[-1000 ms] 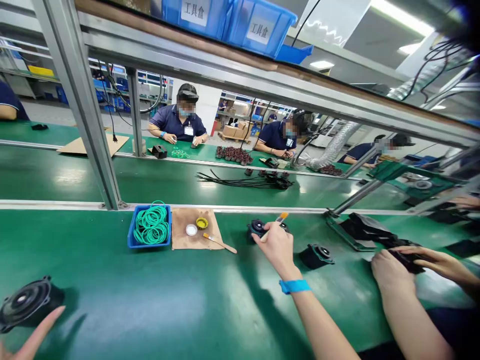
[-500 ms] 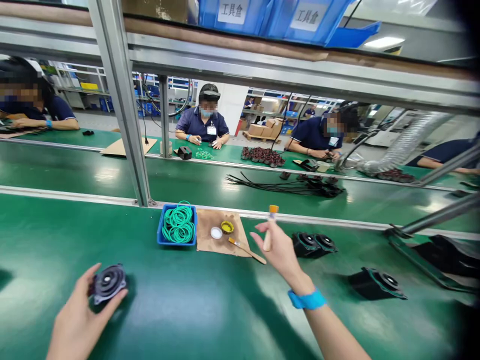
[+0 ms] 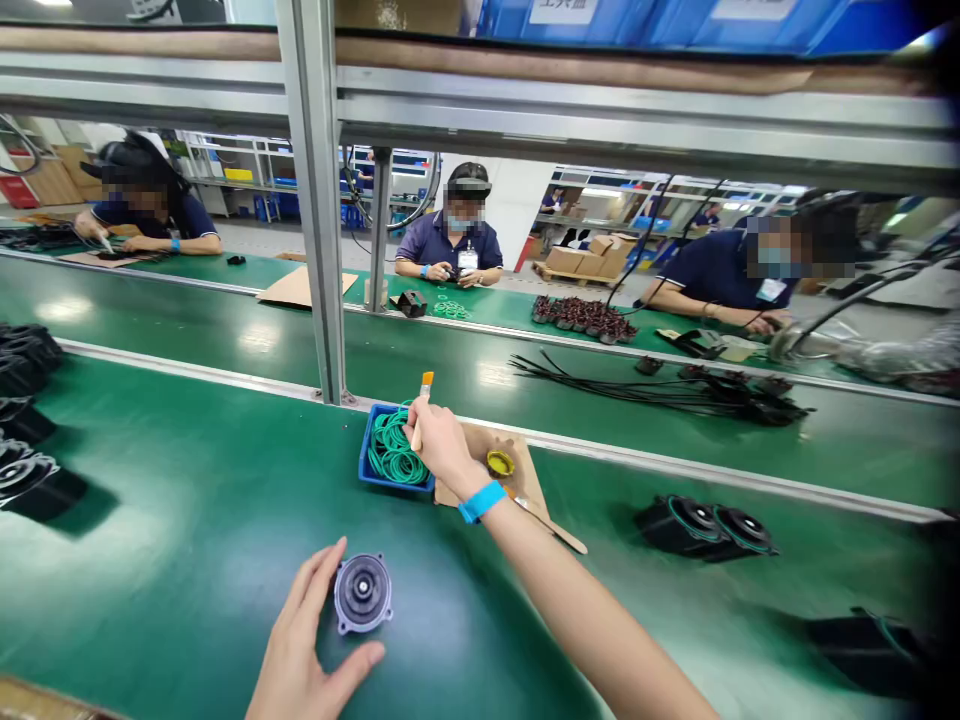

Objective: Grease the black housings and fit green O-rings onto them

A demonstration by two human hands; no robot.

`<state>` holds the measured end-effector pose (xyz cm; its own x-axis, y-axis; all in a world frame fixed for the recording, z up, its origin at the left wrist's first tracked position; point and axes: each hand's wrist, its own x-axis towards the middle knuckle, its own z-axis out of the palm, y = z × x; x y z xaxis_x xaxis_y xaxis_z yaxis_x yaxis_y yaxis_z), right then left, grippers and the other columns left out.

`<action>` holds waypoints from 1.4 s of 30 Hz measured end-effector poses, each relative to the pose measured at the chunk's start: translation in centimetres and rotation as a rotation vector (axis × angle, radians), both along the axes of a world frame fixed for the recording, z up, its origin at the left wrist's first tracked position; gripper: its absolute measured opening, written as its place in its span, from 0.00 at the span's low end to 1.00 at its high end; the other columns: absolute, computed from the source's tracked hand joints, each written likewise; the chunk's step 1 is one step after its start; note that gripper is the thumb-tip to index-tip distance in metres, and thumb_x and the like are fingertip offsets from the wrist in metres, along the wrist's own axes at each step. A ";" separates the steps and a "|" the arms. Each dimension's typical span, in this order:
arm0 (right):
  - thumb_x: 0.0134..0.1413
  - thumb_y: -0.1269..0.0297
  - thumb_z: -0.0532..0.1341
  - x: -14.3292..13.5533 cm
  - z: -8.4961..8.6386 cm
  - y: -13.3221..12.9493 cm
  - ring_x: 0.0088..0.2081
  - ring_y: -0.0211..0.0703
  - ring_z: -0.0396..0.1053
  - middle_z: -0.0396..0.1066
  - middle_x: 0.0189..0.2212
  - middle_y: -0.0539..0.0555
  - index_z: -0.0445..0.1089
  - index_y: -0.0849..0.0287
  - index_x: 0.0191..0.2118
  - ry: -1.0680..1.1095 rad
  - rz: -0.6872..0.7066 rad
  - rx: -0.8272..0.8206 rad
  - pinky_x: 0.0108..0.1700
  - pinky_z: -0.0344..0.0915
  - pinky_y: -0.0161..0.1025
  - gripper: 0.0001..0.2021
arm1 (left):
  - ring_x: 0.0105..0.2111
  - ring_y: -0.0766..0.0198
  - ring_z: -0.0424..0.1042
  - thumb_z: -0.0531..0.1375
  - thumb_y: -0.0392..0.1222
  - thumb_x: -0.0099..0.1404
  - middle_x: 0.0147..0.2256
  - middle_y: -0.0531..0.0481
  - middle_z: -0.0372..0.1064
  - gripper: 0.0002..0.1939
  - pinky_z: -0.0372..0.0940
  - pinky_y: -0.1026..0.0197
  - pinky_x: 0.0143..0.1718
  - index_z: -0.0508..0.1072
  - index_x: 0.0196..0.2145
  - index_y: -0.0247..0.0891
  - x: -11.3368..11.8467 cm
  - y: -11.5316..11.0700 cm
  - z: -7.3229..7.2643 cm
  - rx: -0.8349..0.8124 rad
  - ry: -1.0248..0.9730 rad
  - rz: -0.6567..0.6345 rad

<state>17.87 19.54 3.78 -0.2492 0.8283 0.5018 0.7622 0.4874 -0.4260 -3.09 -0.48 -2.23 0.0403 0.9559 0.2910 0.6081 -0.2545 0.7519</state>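
A round dark part (image 3: 363, 593) with small lugs on its rim lies on the green table near the front. My left hand (image 3: 307, 640) is beside it with thumb and fingers spread around its left side, holding nothing. My right hand (image 3: 442, 445), with a blue band at the wrist, grips a brush (image 3: 421, 400), bristles up, at the right edge of a blue tray (image 3: 366, 470). Green rings (image 3: 394, 450) fill that tray. On brown cardboard (image 3: 531, 480) to the right are a yellow pot (image 3: 499, 463) and a second brush (image 3: 559, 532), partly behind my right forearm.
Black housings stand at the left (image 3: 45, 490) and the right (image 3: 705, 528). A metal post (image 3: 319, 250) rises behind the tray under a shelf. Across the bench sit several people among black cables (image 3: 660, 392) and parts.
The view has swung to the left. My right hand has moved left with the brush to the blue tray. My left hand has let go of the round part, which now lies flat.
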 end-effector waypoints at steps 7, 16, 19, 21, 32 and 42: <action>0.56 0.65 0.59 1.1 0.3 -0.1 0.25 0.43 0.67 0.69 0.23 0.49 0.56 0.54 0.27 0.232 -0.053 -0.022 0.30 0.55 0.36 0.10 | 0.47 0.55 0.78 0.68 0.45 0.58 0.51 0.44 0.74 0.32 0.74 0.56 0.49 0.66 0.58 0.44 -0.4 0.6 -0.1 -0.031 -0.130 -0.046; 0.53 0.59 0.63 0.7 2.4 -6.3 0.28 0.42 0.72 0.74 0.25 0.50 0.52 0.53 0.26 0.517 0.207 -0.292 0.31 0.66 0.37 0.17 | 0.44 0.55 0.79 0.73 0.46 0.51 0.47 0.46 0.78 0.33 0.75 0.55 0.47 0.70 0.53 0.43 0.2 0.5 -0.3 0.025 -0.209 -0.025; 0.52 0.63 0.65 -0.3 1.3 -9.7 0.28 0.42 0.72 0.76 0.26 0.51 0.53 0.54 0.26 0.503 0.382 -0.565 0.31 0.66 0.36 0.16 | 0.42 0.55 0.80 0.73 0.49 0.51 0.45 0.46 0.78 0.33 0.76 0.56 0.45 0.71 0.52 0.43 0.5 0.6 0.2 0.053 -0.236 -0.039; 0.53 0.64 0.65 -0.9 0.4 -11.1 0.29 0.42 0.73 0.76 0.27 0.51 0.53 0.54 0.26 0.463 0.413 -0.639 0.32 0.65 0.36 0.16 | 0.41 0.55 0.79 0.72 0.52 0.52 0.45 0.45 0.77 0.32 0.76 0.56 0.45 0.70 0.52 0.42 0.7 0.6 0.6 0.080 -0.232 -0.053; 0.58 0.50 0.65 0.8 0.2 -14.2 0.33 0.45 0.68 0.75 0.32 0.54 0.63 0.56 0.34 0.052 0.578 -0.085 0.35 0.65 0.41 0.16 | 0.43 0.55 0.79 0.64 0.53 0.63 0.46 0.40 0.76 0.19 0.76 0.59 0.45 0.73 0.45 0.39 0.1 0.5 1.1 0.370 0.050 -0.084; 0.64 0.76 0.59 1.5 -2.6 -16.1 0.31 0.45 0.76 0.81 0.35 0.58 0.70 0.58 0.35 -0.050 0.607 0.375 0.36 0.72 0.46 0.08 | 0.46 0.52 0.79 0.61 0.38 0.68 0.40 0.43 0.75 0.06 0.77 0.56 0.44 0.74 0.42 0.38 1.1 -0.3 -0.1 0.621 0.174 -0.041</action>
<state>19.41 3.42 1.18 -0.6421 0.3100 0.7011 0.3241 0.9386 -0.1181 -2.03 -0.77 -2.34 0.1699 0.6083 0.7753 0.6884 -0.6363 0.3483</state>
